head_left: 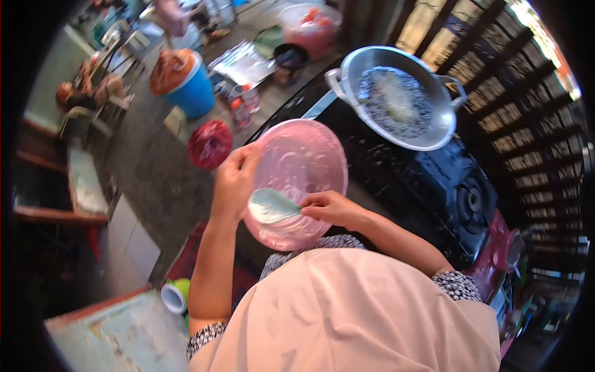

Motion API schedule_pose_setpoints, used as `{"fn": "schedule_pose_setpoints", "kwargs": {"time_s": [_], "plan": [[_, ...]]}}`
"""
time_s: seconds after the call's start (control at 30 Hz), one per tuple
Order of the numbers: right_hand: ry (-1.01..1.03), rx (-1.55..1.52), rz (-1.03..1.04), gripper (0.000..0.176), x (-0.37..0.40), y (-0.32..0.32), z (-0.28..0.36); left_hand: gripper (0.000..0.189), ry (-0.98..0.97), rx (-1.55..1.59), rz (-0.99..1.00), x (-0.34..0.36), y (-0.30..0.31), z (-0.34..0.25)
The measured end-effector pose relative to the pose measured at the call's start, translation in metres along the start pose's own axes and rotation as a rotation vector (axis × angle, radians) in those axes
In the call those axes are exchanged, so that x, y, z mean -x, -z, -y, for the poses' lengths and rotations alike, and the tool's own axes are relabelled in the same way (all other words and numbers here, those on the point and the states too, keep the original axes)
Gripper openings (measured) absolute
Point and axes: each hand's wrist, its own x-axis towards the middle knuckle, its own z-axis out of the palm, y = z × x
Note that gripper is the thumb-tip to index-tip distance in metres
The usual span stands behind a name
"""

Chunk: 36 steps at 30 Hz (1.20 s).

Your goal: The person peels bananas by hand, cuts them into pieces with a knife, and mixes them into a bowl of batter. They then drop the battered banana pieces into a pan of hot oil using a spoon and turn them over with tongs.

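My left hand point(236, 177) is closed on the left rim of a pink plastic basin point(338, 155), which is tipped toward me. Whitish wet batter point(297, 167) smears its inside wall and bottom. Between the fingertips of my right hand point(334, 209) is the narrow end of a pale green leaf point(273, 206). The broad part of the leaf reaches left across the basin, near my left wrist, and looks wet and whitish. Up and to the right, a metal wok point(443, 127) holds bubbling oil with a pale yellowish piece point(396, 102) frying in it.
The wok stands on a black gas stove point(427, 186) with a second burner point(469, 198) nearer me. A slatted wooden wall point(533, 130) rises behind. Leftward on the floor are a blue bucket point(191, 96), a red bundle point(209, 144) and bottles point(242, 113). A person point(99, 90) sits farther off.
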Motion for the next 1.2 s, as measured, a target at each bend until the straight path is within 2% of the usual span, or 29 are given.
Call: {"fn": "schedule_pose_setpoints", "kwargs": {"time_s": [0.07, 0.1, 0.2, 0.23, 0.3, 0.33, 0.4, 0.5, 0.53, 0.6, 0.67, 0.7, 0.97, 1.2], "plan": [[-0.093, -0.119, 0.044, 0.024, 0.005, 0.014, 0.022, 0.023, -0.073, 0.045, -0.001, -0.006, -0.002, -0.006], [-0.082, -0.119, 0.003, 0.024, 0.012, 0.025, 0.031, 0.022, -0.108, 0.078, 0.008, -0.007, -0.001, -0.01], [0.141, -0.198, -0.056, 0.024, 0.027, 0.053, 0.051, 0.019, -0.128, 0.235, 0.0, -0.013, 0.013, -0.015], [0.187, -0.088, -0.159, 0.022, 0.044, 0.068, 0.063, 0.019, -0.134, 0.239, 0.013, -0.012, 0.015, -0.016], [0.241, 0.093, -0.398, 0.02, 0.07, 0.097, 0.078, 0.018, -0.099, 0.285, -0.14, -0.01, 0.027, -0.017], [0.328, 0.178, -0.568, 0.02, 0.076, 0.113, 0.075, 0.02, -0.104, 0.283, -0.178, -0.011, 0.034, -0.012], [0.333, 0.338, -0.864, 0.021, 0.094, 0.147, 0.073, 0.023, -0.085, 0.32, -0.206, -0.009, 0.045, -0.009], [0.398, 0.974, -1.394, 0.019, 0.104, 0.167, 0.079, 0.03, -0.05, 0.35, -0.28, -0.009, 0.056, 0.0], [0.401, 0.98, -1.392, 0.019, 0.1, 0.174, 0.074, 0.03, -0.035, 0.356, -0.295, -0.008, 0.059, 0.003], [0.331, 1.448, -1.354, 0.016, 0.087, 0.194, 0.05, 0.031, -0.016, 0.364, -0.312, -0.007, 0.058, 0.002], [0.333, 1.499, -1.357, 0.015, 0.079, 0.198, 0.039, 0.018, -0.005, 0.427, -0.4, -0.003, 0.049, -0.005], [0.335, 1.546, -1.358, 0.014, 0.076, 0.197, 0.039, 0.018, -0.009, 0.432, -0.408, -0.002, 0.047, -0.007], [0.287, 1.542, -1.34, 0.015, 0.079, 0.19, 0.038, 0.019, 0.005, 0.453, -0.411, 0.0, 0.044, -0.009], [0.342, 1.432, -1.352, 0.015, 0.075, 0.187, 0.029, 0.02, 0.01, 0.442, -0.378, -0.006, 0.046, -0.002]]}}
